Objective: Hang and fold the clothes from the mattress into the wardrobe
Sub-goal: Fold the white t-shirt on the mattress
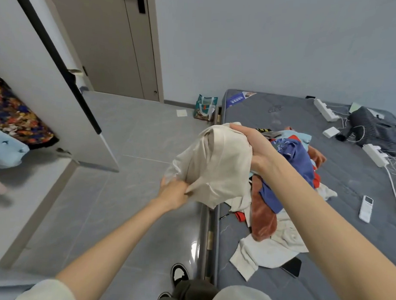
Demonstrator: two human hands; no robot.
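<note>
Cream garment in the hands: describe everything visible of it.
The cream garment is a plain off-white, matte cloth, bunched and creased, with a stitched hem showing low down. It hangs in the air over the edge of the mattress and the grey floor. The right hand grips its top; the left hand pinches its lower corner. Its type is unclear.

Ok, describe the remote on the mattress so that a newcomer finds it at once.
Start at the grey mattress on the right. Right of its clothes pile lies the white remote, alone. Unlike the white power strips farther back, it is slim, with no plugs in it.
</note>
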